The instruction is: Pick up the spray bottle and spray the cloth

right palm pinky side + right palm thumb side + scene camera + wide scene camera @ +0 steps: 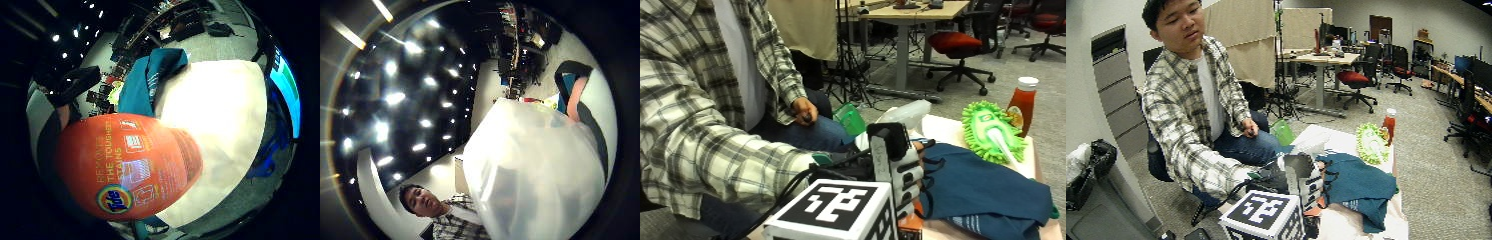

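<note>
In the outside view my gloved right hand [901, 167] grips the spray bottle just above the near end of the table. Its white spray head [905, 116] sticks up above the hand, and a bit of its orange body [910, 223] shows below. The orange Tide-labelled body [130, 165] fills much of the little finger side palm view, and the whitish spray head [530, 175] fills the thumb side palm view. The dark teal cloth [983, 190] lies crumpled on the white table [943, 127], right beside the hand and bottle. The same cloth [145, 82] lies beyond the bottle.
A lime green fluffy duster [991, 131] lies on the far part of the table, with a ketchup bottle [1022, 104] standing behind it. The person's bare left hand [804, 111] rests on their thigh. A green object [852, 119] sits by the knee at the table's edge.
</note>
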